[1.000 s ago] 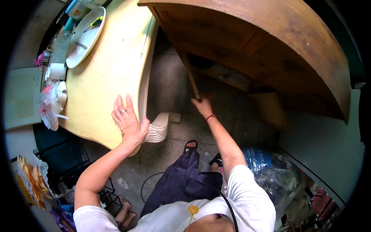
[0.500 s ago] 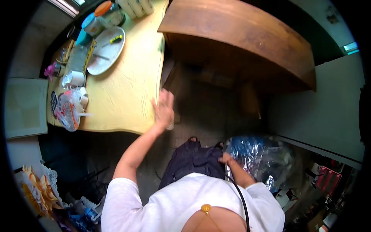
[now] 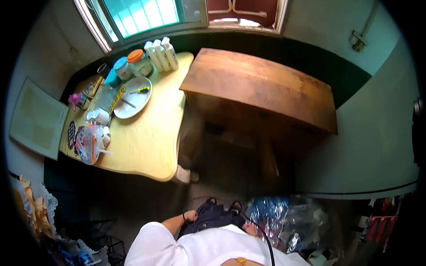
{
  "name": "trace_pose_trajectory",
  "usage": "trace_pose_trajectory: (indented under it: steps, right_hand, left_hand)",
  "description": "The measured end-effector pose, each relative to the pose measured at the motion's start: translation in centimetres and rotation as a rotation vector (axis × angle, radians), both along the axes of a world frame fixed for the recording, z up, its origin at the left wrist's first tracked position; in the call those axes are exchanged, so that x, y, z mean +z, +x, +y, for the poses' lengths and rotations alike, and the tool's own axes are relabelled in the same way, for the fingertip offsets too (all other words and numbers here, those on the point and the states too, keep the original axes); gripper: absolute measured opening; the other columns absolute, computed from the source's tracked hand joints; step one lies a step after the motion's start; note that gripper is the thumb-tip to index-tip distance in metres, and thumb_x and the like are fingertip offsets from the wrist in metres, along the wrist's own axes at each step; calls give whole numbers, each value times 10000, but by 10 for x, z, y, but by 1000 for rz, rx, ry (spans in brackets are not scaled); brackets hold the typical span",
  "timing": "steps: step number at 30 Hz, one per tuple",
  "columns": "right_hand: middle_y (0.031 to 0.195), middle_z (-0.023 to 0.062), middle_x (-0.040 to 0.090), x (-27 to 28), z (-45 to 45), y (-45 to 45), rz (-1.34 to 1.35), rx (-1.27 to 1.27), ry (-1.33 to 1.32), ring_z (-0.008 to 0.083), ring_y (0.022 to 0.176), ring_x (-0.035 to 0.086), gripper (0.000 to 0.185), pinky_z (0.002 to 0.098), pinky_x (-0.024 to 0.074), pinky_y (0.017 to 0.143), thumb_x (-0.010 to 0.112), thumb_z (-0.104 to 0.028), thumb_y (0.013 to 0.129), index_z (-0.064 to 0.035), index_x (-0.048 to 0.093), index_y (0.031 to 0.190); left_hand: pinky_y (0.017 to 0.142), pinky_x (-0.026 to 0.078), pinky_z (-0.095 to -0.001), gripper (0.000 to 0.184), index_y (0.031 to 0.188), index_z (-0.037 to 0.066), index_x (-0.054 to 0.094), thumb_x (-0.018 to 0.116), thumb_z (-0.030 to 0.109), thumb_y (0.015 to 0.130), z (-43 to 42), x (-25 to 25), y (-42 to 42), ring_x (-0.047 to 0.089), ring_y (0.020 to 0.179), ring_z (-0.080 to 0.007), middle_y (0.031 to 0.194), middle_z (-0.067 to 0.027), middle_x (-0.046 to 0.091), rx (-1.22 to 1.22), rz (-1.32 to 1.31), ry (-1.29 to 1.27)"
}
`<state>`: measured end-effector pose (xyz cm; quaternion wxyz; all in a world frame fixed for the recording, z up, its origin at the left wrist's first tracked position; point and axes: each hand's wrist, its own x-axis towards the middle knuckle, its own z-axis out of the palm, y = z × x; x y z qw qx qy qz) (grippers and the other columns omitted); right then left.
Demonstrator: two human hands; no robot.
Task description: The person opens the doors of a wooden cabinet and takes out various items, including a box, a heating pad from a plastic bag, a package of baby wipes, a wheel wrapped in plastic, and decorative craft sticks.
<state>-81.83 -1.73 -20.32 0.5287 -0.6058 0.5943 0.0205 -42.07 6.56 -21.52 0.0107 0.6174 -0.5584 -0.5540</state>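
Observation:
My left hand (image 3: 190, 216) hangs low beside the dark trousers (image 3: 213, 217), its fingers curled, with a black cable close by; whether anything is inside it is too small to tell. My right hand (image 3: 250, 229) is at the other side of the trousers, partly hidden by the shirt and a cable, its fingers unclear. Ahead on the left stands the pale yellow table (image 3: 151, 142), bearing a white oval plate (image 3: 133, 108) with a yellow-and-black screwdriver (image 3: 143, 90). A brown wooden desk (image 3: 257, 84) stands beside it. Neither hand touches the table or desk.
White bottles (image 3: 163, 55), lidded jars (image 3: 140, 64) and a plastic bag (image 3: 88, 144) stand on the yellow table. Clear plastic wrapping (image 3: 301, 221) lies on the floor at the right. A grey-green panel (image 3: 364, 146) rises at right, and a window (image 3: 146, 17) is above.
My left hand has left the yellow table's edge and dropped beside the trousers. My right hand, earlier reaching under the desk, is down by the body. The view has tilted up, showing the window.

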Motion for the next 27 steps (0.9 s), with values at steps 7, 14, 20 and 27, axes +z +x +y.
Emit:
trace_pose_trajectory:
  steps: [7, 14, 20, 27]
  right_hand:
    - [739, 63, 625, 78, -30, -52, -273, -41, 205, 161, 715, 587, 160, 283, 457, 662, 531, -136, 764, -23, 644, 776]
    - [827, -9, 605, 184, -46, -73, -407, -163, 852, 74, 752, 553, 127, 234, 442, 665, 523, -109, 820, -46, 627, 857]
    - [913, -4, 605, 223, -48, -34, -352, -247, 962, 72, 825, 549, 174, 234, 448, 727, 533, -162, 857, -53, 604, 973]
    - [1139, 132, 547, 145, -192, 106, -929, -522, 587, 200, 957, 578, 501, 312, 475, 804, 509, -274, 878, -22, 356, 1284]
  left_hand:
    - [632, 444, -286, 160, 850, 23, 641, 538, 83, 743, -10, 181, -10, 540, 688, -110, 759, -9, 624, 190, 222, 521]
    - [695, 459, -275, 230, 941, 30, 638, 507, -10, 756, 43, 299, 15, 572, 747, -107, 832, 10, 627, 464, 533, 718]
    - [549, 452, -428, 189, 707, -26, 606, 532, 129, 628, -5, 281, 64, 596, 635, -355, 661, -199, 602, -631, 147, 311]
    - [666, 447, -400, 122, 764, 50, 624, 528, 108, 715, -222, 202, 50, 600, 753, -293, 813, -124, 611, -622, -519, -411]
